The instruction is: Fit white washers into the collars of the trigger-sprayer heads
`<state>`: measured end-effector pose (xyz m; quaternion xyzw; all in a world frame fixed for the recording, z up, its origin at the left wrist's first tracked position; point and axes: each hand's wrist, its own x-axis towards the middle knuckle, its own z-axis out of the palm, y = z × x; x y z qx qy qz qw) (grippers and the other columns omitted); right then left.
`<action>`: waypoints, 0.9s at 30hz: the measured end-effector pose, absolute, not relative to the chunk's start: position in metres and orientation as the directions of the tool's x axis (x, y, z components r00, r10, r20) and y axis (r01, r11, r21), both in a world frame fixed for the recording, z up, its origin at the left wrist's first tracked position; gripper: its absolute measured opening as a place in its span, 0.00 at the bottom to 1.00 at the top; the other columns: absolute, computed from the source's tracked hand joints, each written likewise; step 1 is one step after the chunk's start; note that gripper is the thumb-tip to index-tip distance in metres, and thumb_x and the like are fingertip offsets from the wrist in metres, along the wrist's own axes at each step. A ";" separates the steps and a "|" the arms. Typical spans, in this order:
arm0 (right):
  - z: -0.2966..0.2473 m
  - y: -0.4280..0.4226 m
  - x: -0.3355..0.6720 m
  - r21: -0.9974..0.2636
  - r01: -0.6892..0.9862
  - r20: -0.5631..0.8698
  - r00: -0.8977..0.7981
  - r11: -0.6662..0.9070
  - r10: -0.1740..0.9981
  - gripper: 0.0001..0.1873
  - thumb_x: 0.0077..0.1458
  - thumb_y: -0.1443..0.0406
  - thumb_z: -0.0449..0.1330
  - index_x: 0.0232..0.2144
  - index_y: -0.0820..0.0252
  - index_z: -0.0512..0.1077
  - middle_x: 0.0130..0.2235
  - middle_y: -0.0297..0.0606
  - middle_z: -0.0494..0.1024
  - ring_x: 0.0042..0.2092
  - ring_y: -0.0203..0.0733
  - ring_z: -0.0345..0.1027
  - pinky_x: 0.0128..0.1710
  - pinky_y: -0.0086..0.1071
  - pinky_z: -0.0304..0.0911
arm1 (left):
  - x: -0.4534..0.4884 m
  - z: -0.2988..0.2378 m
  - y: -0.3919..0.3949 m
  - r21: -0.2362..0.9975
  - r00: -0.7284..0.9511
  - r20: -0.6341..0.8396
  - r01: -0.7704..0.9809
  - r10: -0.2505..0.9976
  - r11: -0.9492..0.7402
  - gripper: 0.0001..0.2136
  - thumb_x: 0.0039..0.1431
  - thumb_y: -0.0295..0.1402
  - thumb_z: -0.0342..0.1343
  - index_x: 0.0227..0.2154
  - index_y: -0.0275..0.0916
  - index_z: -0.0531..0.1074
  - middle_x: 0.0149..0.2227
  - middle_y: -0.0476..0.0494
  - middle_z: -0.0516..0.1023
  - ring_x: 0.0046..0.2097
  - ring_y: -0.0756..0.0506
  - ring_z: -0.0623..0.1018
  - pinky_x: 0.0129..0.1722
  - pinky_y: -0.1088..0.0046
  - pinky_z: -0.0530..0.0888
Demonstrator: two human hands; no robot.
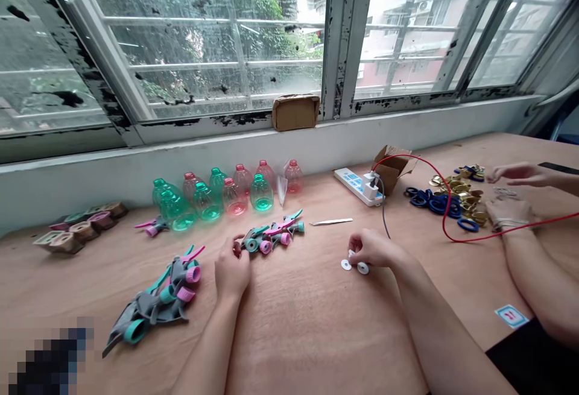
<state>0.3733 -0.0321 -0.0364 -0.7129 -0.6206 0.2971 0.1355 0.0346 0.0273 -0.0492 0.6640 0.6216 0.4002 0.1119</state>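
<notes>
While beneath right hand (373, 248), two washers (362, 268)

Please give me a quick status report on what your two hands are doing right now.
Right hand: fingers on small white plastic washer. Left hand: beside teal-and-pink plastic moulded parts. Co-worker's hands off to the right.

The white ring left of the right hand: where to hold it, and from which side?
Probably pinch the outer rim of the white ring from above, on the right hand side: it lies flat and thin on the wooden table, so only its edge is free.
</notes>
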 end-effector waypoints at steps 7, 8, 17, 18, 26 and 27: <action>-0.037 -0.029 0.369 -0.567 0.806 -0.028 0.189 -0.172 0.982 0.08 0.43 0.60 0.65 0.26 0.59 0.73 0.28 0.36 0.79 0.30 0.38 0.71 0.24 0.27 0.57 | 0.025 -0.022 0.014 0.533 0.006 0.579 0.754 0.816 -0.384 0.09 0.57 0.36 0.50 0.37 0.39 0.72 0.32 0.47 0.70 0.31 0.47 0.70 0.33 0.73 0.69; -0.036 -0.028 0.366 -0.579 0.803 0.016 0.186 -0.142 0.983 0.09 0.44 0.60 0.65 0.27 0.58 0.72 0.28 0.35 0.79 0.30 0.38 0.71 0.25 0.27 0.58 | 0.016 -0.011 0.014 0.510 0.017 0.584 0.770 0.811 -0.384 0.10 0.57 0.37 0.51 0.35 0.39 0.73 0.33 0.46 0.70 0.31 0.47 0.70 0.33 0.73 0.69; -0.035 -0.028 0.332 -0.635 0.761 0.147 -0.050 0.133 0.988 0.11 0.47 0.58 0.65 0.32 0.57 0.74 0.29 0.32 0.78 0.29 0.36 0.70 0.29 0.28 0.59 | -0.086 0.040 0.018 0.175 0.252 0.168 0.944 0.953 -0.280 0.13 0.43 0.42 0.61 0.33 0.45 0.78 0.41 0.42 0.74 0.45 0.38 0.74 0.44 0.64 0.72; -0.035 -0.029 0.330 -0.633 0.760 0.151 -0.062 0.145 0.987 0.11 0.47 0.58 0.65 0.32 0.57 0.74 0.29 0.32 0.78 0.29 0.36 0.70 0.29 0.28 0.59 | -0.088 0.038 0.018 0.167 0.231 0.141 0.953 0.963 -0.253 0.12 0.43 0.40 0.61 0.32 0.45 0.78 0.38 0.42 0.74 0.42 0.38 0.75 0.41 0.64 0.73; -0.034 -0.033 0.325 -0.632 0.747 0.186 -0.112 0.206 0.976 0.10 0.50 0.58 0.64 0.33 0.57 0.75 0.28 0.32 0.78 0.28 0.35 0.68 0.28 0.27 0.56 | -0.074 0.028 0.024 0.148 0.199 0.060 0.967 0.978 -0.205 0.14 0.37 0.29 0.59 0.31 0.42 0.80 0.33 0.42 0.77 0.36 0.38 0.78 0.34 0.67 0.74; -0.035 -0.033 0.324 -0.633 0.746 0.184 -0.119 0.210 0.976 0.10 0.50 0.58 0.64 0.33 0.57 0.75 0.28 0.32 0.78 0.28 0.35 0.68 0.28 0.27 0.56 | -0.075 0.028 0.024 0.149 0.207 0.059 0.966 0.977 -0.213 0.13 0.38 0.29 0.59 0.31 0.42 0.80 0.33 0.42 0.77 0.36 0.39 0.78 0.34 0.67 0.73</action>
